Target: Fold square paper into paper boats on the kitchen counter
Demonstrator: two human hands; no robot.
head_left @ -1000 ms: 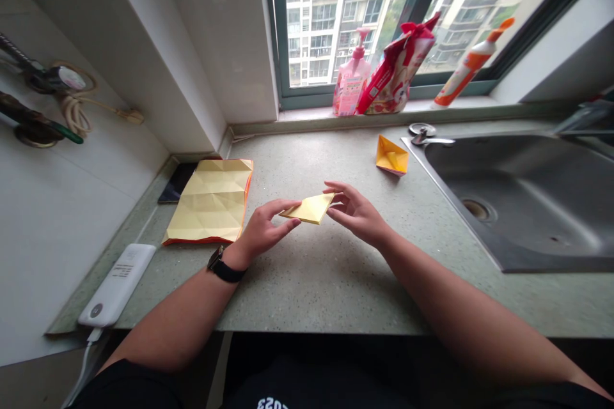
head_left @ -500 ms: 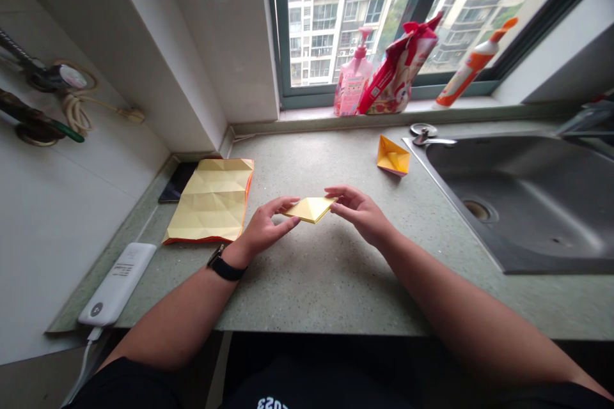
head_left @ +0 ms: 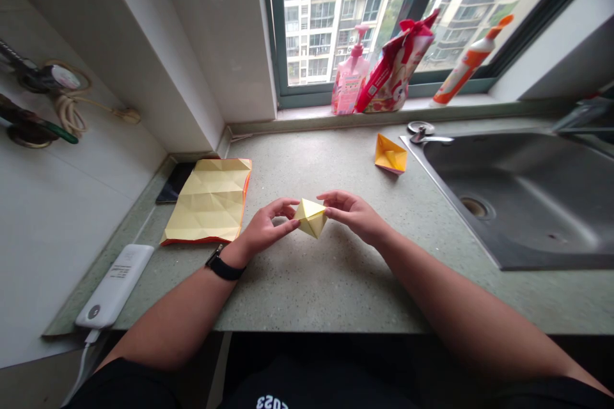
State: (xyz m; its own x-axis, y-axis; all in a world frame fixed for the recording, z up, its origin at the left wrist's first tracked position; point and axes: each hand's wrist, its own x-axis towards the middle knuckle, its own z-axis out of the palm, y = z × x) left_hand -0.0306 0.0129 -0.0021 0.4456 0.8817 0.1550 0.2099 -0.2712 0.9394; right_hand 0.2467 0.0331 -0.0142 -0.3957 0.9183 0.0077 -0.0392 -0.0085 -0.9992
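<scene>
Between my two hands is a small pale-yellow folded paper piece [head_left: 313, 217], puffed into a faceted, many-sided shape just above the counter. My left hand [head_left: 269, 225] pinches its left corner between thumb and fingers; a black watch sits on that wrist. At the right corner, my right hand [head_left: 354, 214] grips it with thumb and fingers. An orange-yellow folded paper boat shape [head_left: 390, 154] rests on the counter near the sink. To the left lies a stack of creased yellow paper sheets [head_left: 208, 199] with orange edges.
A white power bank [head_left: 115, 286] with a cable lies at the left, and a dark phone [head_left: 174, 183] is partly under the sheets. The steel sink [head_left: 527, 204] occupies the right. A pink pump bottle [head_left: 350, 77], a red bag [head_left: 400, 67] and an orange-white bottle [head_left: 467, 70] stand on the sill.
The flat yellow paper piece has opened out into a bulging, faceted form. My right hand has moved slightly left, bringing the piece's two corners closer together.
</scene>
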